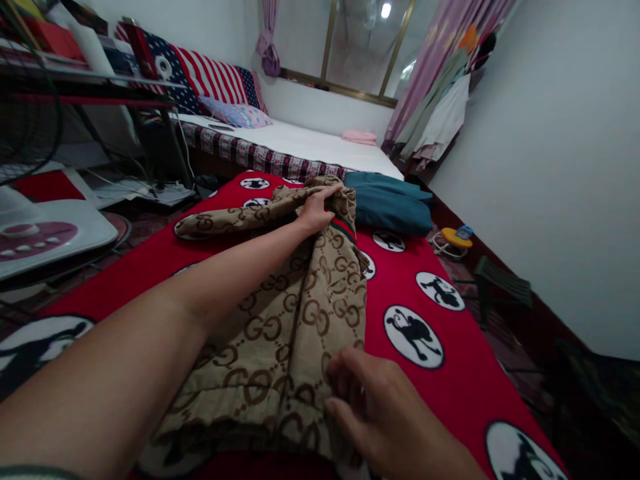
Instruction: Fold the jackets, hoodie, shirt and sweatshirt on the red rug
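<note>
A tan garment (290, 320) with a brown interlocking-letter print and a green-and-red trim lies on a red blanket (400, 280) with white cartoon circles. My left hand (316, 208) reaches far forward and is closed on the garment's far end, near the trim. My right hand (380, 413) is close to me, its fingers curled onto the garment's near right edge and pinching the cloth. One sleeve of the garment sticks out to the left.
A folded teal cloth (390, 200) lies just beyond the garment. Behind it stands a bed with a white sheet (310, 143), a flag-print pillow and a pink folded item. A fan base (45, 233) sits at left. A small green stool (500, 283) stands at right by the wall.
</note>
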Motion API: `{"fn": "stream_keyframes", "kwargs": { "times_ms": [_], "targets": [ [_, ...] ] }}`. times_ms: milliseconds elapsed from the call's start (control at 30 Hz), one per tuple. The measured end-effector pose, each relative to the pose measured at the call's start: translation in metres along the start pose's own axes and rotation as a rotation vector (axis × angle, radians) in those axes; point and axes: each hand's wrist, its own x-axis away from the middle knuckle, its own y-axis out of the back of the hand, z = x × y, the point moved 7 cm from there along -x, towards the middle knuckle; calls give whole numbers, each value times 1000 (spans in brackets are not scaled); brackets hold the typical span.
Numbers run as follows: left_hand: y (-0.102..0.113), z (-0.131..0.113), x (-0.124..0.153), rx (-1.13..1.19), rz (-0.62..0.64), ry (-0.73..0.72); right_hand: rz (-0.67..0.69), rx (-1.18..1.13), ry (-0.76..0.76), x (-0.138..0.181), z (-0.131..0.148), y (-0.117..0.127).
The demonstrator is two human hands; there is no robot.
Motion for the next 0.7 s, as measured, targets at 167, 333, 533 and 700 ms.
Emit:
{"fn": "stream_keyframes", "kwargs": {
  "times_ms": [167, 333, 533, 700],
  "targets": [
    [-7, 15, 4, -99, 174, 10, 137, 3, 112, -15, 17, -21],
    [7, 41, 48, -462, 382, 248, 300, 162, 212, -21, 26, -21],
    [25, -28, 79, -724, 334, 75, 92, 229, 299, -37, 29, -18],
    [12, -69, 150, -217, 841, -185, 173, 143, 355, -39, 28, -23]
  ]
}}
